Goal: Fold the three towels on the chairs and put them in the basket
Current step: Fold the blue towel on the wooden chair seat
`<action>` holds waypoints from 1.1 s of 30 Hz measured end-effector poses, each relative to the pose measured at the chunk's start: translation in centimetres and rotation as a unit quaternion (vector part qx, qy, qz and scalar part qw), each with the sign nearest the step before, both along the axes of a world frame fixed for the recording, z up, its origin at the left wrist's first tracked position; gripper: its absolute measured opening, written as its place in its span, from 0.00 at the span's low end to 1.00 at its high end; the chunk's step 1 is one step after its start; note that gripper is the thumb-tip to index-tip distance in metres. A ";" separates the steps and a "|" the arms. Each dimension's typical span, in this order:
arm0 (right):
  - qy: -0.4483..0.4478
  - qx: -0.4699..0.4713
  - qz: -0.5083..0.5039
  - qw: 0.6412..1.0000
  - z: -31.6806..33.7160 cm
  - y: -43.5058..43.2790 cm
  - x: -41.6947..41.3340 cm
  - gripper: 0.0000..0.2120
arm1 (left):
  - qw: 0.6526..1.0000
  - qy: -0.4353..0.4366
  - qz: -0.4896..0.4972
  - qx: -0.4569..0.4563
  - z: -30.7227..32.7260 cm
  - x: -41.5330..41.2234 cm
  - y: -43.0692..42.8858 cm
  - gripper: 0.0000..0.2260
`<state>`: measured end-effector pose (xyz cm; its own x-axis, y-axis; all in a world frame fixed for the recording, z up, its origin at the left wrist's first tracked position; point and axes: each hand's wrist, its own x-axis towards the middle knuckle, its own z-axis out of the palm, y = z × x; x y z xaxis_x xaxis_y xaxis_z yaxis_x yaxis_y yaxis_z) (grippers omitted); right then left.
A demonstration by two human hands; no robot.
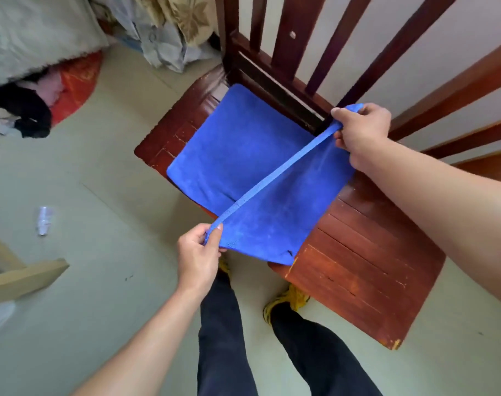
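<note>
A bright blue terry-cloth towel lies on the slatted seat of a dark red-brown wooden chair, covering the seat's rear-left portion up to the backrest rail. One part of the towel is spread flat on the seat; the near part is raised, its hemmed edge pulled taut in a straight line between the two hands. The raised part's lower corner hangs over the seat's front-left edge.

The left hand is closed in a pinch on one end of that hem, thumb on top and fingers beneath, held just off the front-left edge of the seat. The right hand is closed around the other end of the hem, with cloth bunched between thumb and fingers, held above the rear of the seat, close to the backrest slats.

The front-right portion of the seat is bare wood with worn, chipped finish at the front corner. The person stands at the seat's front edge, in dark trousers and yellow shoes. Pale floor surrounds the chair; a heap of mixed fabrics lies at far left. No other towel or basket can be made out.
</note>
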<state>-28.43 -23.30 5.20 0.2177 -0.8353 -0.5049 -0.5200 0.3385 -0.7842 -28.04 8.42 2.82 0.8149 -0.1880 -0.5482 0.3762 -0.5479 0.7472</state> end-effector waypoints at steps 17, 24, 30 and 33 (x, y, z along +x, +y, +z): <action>0.142 0.008 0.012 0.990 -8.9 2.4 20.9 0.11 | 0.978 0.007 -0.166 0.122 -11.4 21.2 3.1 0.14; 0.167 0.020 0.035 0.985 -12.8 2.3 25.1 0.14 | 0.971 -0.009 -0.172 0.164 -14.0 24.5 2.3 0.13; 0.191 0.066 0.096 0.975 -15.8 3.0 27.5 0.07 | 0.967 0.005 -0.174 0.188 -16.1 25.6 2.2 0.09; 0.181 0.099 0.134 0.969 -16.8 3.4 27.8 0.05 | 0.963 0.007 -0.184 0.197 -16.0 26.0 1.7 0.08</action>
<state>-0.63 -19.94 -11.57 0.1912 -0.6525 -0.7332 -0.8393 0.2786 -0.4668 -2.00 10.14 -13.20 0.7243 -0.2385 -0.6469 0.1108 -0.8858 0.4506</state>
